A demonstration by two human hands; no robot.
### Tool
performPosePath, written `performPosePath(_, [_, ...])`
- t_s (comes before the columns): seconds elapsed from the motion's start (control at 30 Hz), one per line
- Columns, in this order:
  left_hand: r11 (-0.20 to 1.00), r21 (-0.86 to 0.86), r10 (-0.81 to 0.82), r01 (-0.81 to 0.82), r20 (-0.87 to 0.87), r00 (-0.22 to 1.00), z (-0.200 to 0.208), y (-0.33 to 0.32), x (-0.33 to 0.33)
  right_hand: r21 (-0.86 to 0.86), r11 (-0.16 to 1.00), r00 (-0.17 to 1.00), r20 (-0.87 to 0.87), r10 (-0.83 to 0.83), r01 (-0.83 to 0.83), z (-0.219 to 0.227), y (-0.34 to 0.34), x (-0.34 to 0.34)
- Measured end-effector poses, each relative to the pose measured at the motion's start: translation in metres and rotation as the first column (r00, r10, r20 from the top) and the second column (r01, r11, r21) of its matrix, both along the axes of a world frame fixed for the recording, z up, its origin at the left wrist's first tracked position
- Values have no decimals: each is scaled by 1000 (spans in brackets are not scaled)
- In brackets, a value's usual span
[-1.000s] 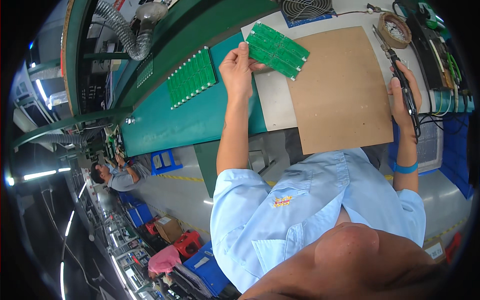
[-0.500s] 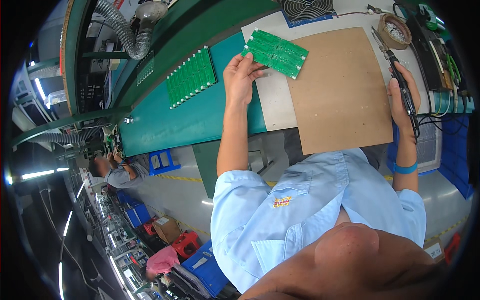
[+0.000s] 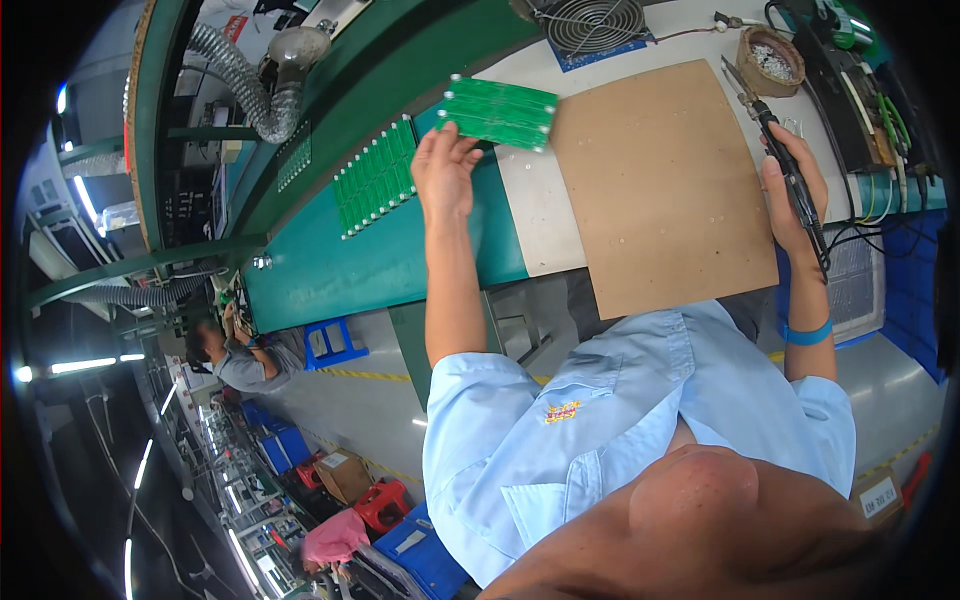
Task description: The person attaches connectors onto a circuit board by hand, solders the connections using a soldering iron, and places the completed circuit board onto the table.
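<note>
1. The left hand grasps the near edge of a green circuit board panel with its fingers, holding it over the bench beside the brown board
2. The right hand is clenched around a soldering iron
3. More green boards lie on the bench's green belt to the left

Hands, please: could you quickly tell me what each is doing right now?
Left hand: closed on the green circuit board.
Right hand: closed around the soldering iron.
</note>
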State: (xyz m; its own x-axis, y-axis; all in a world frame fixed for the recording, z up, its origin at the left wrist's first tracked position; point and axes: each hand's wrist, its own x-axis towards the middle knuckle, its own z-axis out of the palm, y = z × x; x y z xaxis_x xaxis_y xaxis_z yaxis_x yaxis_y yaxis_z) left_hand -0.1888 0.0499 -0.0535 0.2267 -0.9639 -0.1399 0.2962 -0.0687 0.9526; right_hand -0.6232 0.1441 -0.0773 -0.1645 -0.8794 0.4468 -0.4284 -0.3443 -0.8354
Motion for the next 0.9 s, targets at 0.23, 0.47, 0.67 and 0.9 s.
performPosePath(0.23, [960,-99,261,-263,-36,965,18,-81,22,-75,997,1000,-31,1,-3,-1,-1,4])
performPosePath(0.47, [784,-425,605,-452,357,712,26,-110,13,-81,997,999,-34,-2,-1,1,-2,6])
performPosePath(0.67, [657,-754,754,8,657,17,11,-119,20,-98,995,999,-36,10,-13,1,-2,6])
performPosePath(0.9, [845,-495,533,204,742,-406,-6,-176,49,-135,990,999,-43,23,-29,2,-3,6])
